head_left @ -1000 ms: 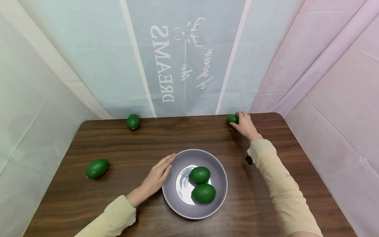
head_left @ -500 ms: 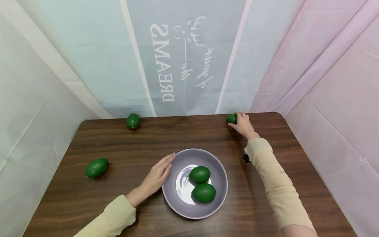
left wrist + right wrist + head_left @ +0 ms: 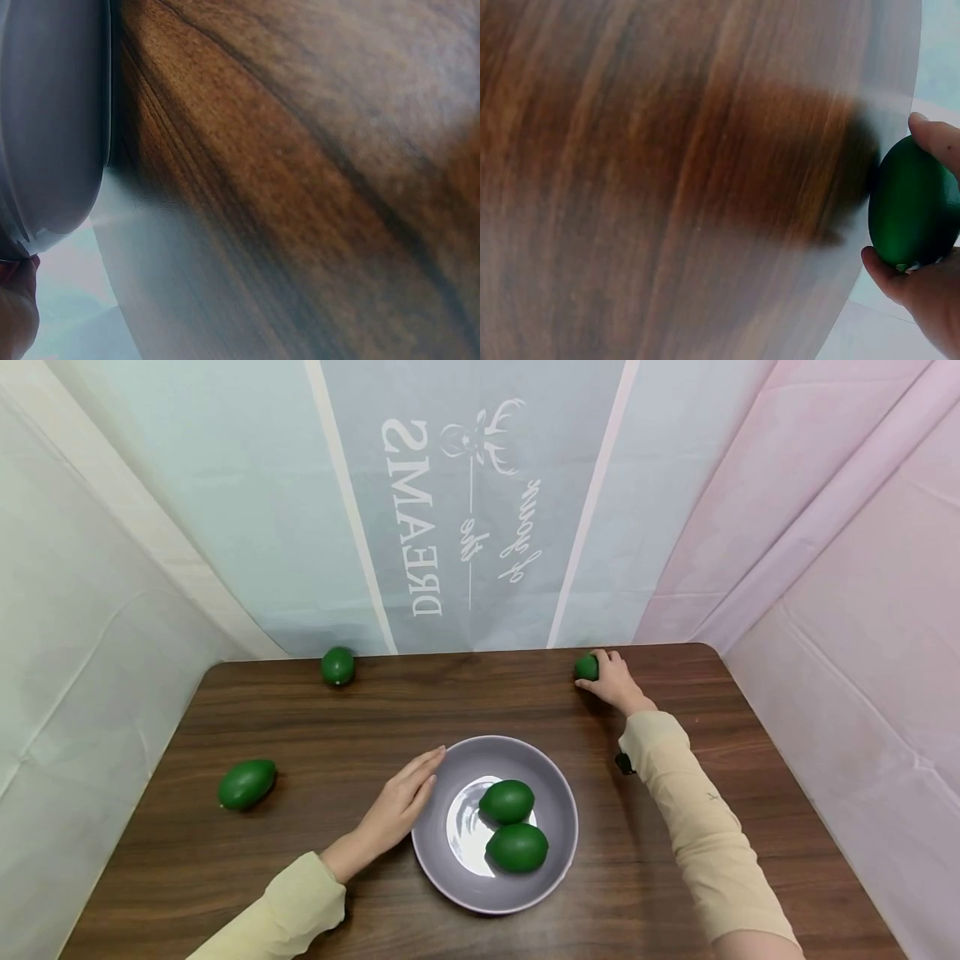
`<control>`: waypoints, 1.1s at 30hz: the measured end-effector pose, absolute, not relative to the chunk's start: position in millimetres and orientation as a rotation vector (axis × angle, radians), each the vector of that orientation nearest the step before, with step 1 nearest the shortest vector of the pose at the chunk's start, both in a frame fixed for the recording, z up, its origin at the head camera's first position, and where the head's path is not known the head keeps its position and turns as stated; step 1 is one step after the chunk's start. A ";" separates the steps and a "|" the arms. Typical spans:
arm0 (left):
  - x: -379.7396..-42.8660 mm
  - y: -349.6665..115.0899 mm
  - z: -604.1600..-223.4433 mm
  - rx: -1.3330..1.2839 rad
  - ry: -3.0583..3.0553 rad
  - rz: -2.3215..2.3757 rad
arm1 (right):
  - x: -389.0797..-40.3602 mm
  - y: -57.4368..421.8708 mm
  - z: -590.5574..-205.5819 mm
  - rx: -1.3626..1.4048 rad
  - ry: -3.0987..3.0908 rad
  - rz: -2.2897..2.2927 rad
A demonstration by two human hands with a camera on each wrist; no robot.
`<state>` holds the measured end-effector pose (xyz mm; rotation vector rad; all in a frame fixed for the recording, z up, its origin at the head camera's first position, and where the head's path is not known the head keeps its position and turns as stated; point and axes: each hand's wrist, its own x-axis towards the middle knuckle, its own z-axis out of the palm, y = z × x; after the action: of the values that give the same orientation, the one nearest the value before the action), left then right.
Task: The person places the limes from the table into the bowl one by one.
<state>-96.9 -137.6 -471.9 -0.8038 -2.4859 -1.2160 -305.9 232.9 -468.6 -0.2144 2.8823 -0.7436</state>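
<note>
At the back right of the table, my right hand [image 3: 613, 682] grips a green lime [image 3: 587, 667]. In the right wrist view the thumb and a finger pinch the two ends of this lime [image 3: 911, 202]. My left hand [image 3: 397, 806] lies with straight fingers along the left rim of a grey-purple bowl [image 3: 495, 893]. The outer wall of the bowl [image 3: 52, 112] fills the left side of the left wrist view. Inside the bowl lie two limes, an upper lime [image 3: 507, 802] and a lower lime [image 3: 517, 847].
Another lime [image 3: 337, 667] sits near the back left edge of the brown wooden table [image 3: 465, 702]. A further lime [image 3: 247, 784] lies at the left. Behind the table hangs a pale blue-grey curtain [image 3: 300, 527] with mirrored lettering, and light cloths flank both sides.
The right hand has shifted slightly left around its lime, which now shows a rounder end to the head camera. The left hand and the bowl stay where they were.
</note>
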 end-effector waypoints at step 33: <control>-95.3 -136.9 -470.6 -0.791 -2.494 -1.211 | -285.7 240.4 -469.9 -0.404 2.928 -0.654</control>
<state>-95.3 -136.9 -470.6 -0.7914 -2.4937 -1.2110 -285.7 240.4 -469.9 -0.4042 2.9278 -0.6542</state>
